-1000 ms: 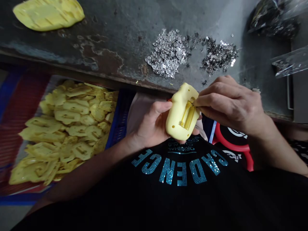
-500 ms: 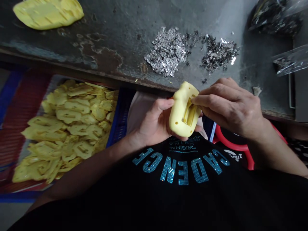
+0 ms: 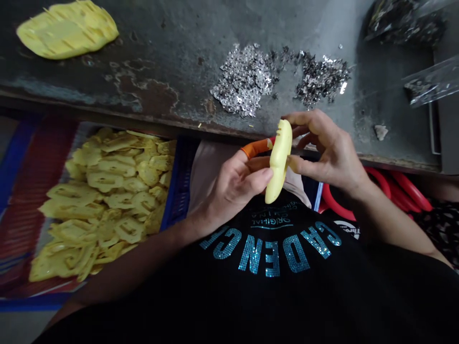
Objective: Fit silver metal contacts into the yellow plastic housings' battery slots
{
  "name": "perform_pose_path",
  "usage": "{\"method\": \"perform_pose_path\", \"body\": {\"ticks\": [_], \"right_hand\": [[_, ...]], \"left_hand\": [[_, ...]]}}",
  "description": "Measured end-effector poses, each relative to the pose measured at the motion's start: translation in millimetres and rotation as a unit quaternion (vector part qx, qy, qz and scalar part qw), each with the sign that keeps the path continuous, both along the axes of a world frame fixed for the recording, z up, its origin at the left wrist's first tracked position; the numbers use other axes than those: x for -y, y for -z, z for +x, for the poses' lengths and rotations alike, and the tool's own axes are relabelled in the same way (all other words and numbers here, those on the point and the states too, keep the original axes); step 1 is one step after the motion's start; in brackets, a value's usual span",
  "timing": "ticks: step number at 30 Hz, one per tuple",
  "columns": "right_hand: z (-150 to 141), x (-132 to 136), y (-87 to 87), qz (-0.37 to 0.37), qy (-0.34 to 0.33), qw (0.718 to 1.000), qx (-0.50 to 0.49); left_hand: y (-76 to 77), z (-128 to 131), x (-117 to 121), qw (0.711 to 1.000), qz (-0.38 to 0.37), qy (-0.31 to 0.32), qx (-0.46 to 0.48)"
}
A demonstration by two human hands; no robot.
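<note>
Left hand (image 3: pixel 231 188) and right hand (image 3: pixel 324 150) are together, closed from either side on a yellow plastic piece (image 3: pixel 278 162) that stands edge-on and slightly tilted between them, just above the chest. The left fingers (image 3: pixel 256 177) curl around its lower half, with an orange fingertip cover (image 3: pixel 254 149) showing behind it. The right thumb (image 3: pixel 297 167) presses one face while the right fingers (image 3: pixel 308 122) reach behind the upper end, where small spikes (image 3: pixel 278 128) stick out. This narrow pinch looks like the weak point: if the thumb slipped, the piece could fall onto the black shirt (image 3: pixel 272 286) or into the blue crate (image 3: pixel 175 186) of yellow pieces (image 3: pixel 107 191) on the left. Beyond the hands, a stained metal bench (image 3: pixel 150 100) carries a bright heap of silver bits (image 3: pixel 244 79) and a darker heap (image 3: pixel 321 79); a careless sweep of a hand could scatter both. Red hoops (image 3: pixel 405 191) lie below the bench's right side, and plastic bags (image 3: pixel 430 81) sit at its far right.
</note>
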State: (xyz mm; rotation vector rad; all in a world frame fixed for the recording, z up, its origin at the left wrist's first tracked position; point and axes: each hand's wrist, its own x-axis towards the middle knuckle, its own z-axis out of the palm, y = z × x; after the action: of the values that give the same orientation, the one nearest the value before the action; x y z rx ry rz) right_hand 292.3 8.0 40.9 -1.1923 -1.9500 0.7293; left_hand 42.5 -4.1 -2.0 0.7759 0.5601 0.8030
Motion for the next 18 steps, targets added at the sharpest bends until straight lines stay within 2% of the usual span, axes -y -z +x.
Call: {"method": "perform_pose_path", "body": {"ticks": [3,7,11,15,18], "right_hand": [[-6.9,7.0,12.9,0.024,0.04,0.998,-0.045],[-11.7,23.8,35.3,0.061,0.092,0.991,-0.074],[-12.1,47.8,58.4,0.053,0.141,0.983,-0.104],[-9.1,64.3,65.5,0.039,0.164,0.981,-0.095],[3.0,62.1,58.0,0.012,0.122,0.99,-0.072]], "left_hand": [[-2.3,-5.0,5.1,0.998,0.036,-0.018,-0.041],[-10.1,-10.6,9.2,0.993,0.038,-0.023,-0.109],[-11.3,-10.6,4.4,0.987,-0.001,0.031,-0.156],[-3.8,-4.7,-5.6,0.989,-0.078,0.093,-0.085],[1.5,-1.7,-12.4,0.983,-0.112,0.138,-0.04]]}}
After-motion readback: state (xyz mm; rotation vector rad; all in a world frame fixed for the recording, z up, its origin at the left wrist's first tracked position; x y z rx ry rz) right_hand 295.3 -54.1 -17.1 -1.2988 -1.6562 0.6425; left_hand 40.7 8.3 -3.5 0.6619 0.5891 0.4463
